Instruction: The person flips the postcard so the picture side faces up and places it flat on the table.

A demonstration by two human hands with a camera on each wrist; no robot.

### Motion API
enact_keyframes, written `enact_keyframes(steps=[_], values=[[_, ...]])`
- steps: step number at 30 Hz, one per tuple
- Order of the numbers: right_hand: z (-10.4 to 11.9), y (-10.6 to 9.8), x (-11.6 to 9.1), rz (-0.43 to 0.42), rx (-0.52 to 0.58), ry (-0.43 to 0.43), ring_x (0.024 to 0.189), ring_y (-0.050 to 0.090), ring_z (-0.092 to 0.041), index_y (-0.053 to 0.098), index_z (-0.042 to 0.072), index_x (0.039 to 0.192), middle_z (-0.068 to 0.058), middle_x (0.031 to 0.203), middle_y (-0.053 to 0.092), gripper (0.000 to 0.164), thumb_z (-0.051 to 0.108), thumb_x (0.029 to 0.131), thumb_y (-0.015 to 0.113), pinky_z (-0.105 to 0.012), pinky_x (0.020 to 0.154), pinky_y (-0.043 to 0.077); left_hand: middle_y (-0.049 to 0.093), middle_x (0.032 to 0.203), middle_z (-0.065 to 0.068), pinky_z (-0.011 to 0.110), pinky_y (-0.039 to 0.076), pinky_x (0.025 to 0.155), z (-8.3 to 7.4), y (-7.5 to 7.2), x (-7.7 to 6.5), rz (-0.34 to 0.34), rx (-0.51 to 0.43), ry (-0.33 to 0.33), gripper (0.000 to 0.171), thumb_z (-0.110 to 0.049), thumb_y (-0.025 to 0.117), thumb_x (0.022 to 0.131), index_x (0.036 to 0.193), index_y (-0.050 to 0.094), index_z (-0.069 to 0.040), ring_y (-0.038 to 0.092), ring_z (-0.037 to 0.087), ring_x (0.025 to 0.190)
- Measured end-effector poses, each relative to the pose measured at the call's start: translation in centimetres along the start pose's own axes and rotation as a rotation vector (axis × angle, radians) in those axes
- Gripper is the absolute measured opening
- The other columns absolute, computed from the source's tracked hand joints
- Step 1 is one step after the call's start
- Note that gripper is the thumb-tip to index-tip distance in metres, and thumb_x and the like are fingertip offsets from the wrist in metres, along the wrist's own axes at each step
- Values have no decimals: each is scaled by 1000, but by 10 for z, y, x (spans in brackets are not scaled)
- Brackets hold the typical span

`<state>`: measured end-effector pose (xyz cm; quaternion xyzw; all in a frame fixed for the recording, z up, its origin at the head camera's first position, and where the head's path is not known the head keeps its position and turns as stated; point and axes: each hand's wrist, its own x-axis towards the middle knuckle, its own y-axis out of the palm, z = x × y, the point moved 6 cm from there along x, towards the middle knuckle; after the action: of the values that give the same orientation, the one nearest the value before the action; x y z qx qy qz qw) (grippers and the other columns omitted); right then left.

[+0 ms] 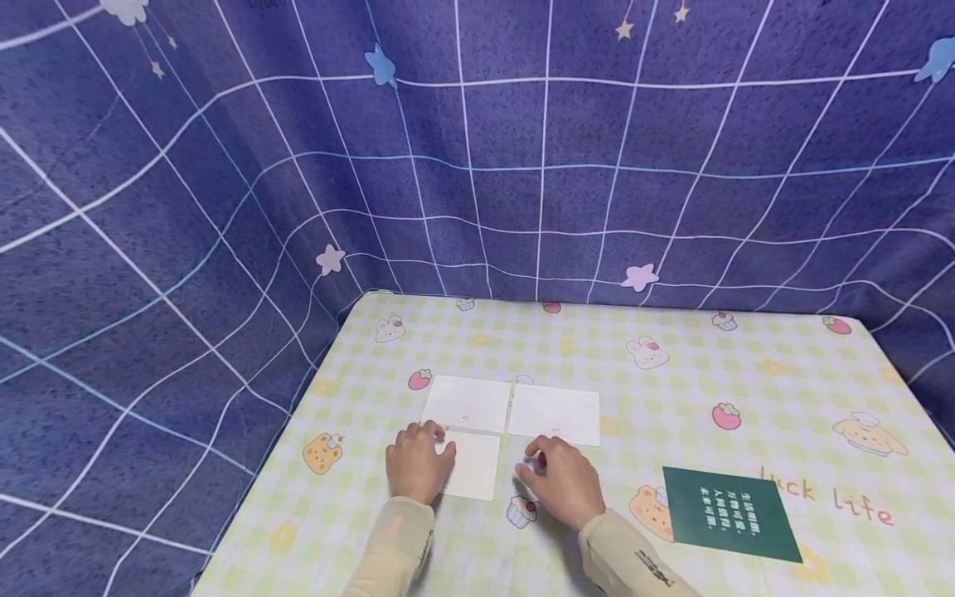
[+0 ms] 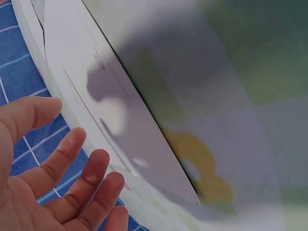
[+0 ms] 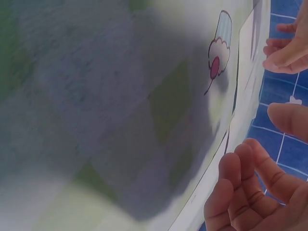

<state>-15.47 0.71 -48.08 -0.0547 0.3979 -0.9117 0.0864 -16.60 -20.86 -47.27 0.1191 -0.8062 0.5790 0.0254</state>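
Note:
Three white cards lie flat on the table: an upper left card [image 1: 466,404], an upper right card [image 1: 555,414] and a lower card [image 1: 477,466]. My left hand [image 1: 419,464] is over the left part of the lower card and hides it there. In the left wrist view its fingers [image 2: 91,168] are loosely bent, apart, with nothing between them. My right hand [image 1: 563,481] hovers just below the upper right card, overlapping its lower edge in the head view. Its fingers [image 3: 231,168] curve gently and hold nothing in the right wrist view.
To the right lies a dark green card [image 1: 731,514] with white writing. A pale green checked tablecloth [image 1: 477,348] with cartoon prints covers the table. Behind and to the left hangs a blue curtain [image 1: 507,199] with white grid lines and stars.

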Motion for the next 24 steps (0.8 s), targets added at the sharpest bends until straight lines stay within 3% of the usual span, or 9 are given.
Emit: enact_keyframes(steps=[6, 12, 24], values=[[3, 7, 2, 6, 5, 1, 68, 50, -11, 70, 10, 103, 4, 81, 57, 26, 26, 86, 80, -31, 59, 44, 67, 94, 13, 52, 48, 79, 13, -2, 1, 10, 3, -15, 22, -23, 79, 83, 97, 70, -8, 64, 35, 91], [9, 14, 3, 34, 16, -8, 68, 49, -11, 69, 7, 108, 2, 82, 57, 30, 25, 86, 80, -30, 59, 45, 67, 100, 15, 54, 48, 82, 20, -5, 3, 66, 34, -43, 30, -22, 80, 82, 106, 70, -9, 63, 37, 97], [22, 28, 7, 54, 2, -34, 66, 48, -10, 68, 6, 113, 2, 80, 55, 38, 25, 84, 83, -27, 56, 43, 66, 111, 21, 57, 47, 89, 35, -1, 7, 145, 59, -67, 56, -16, 82, 74, 128, 67, -9, 61, 40, 104]])
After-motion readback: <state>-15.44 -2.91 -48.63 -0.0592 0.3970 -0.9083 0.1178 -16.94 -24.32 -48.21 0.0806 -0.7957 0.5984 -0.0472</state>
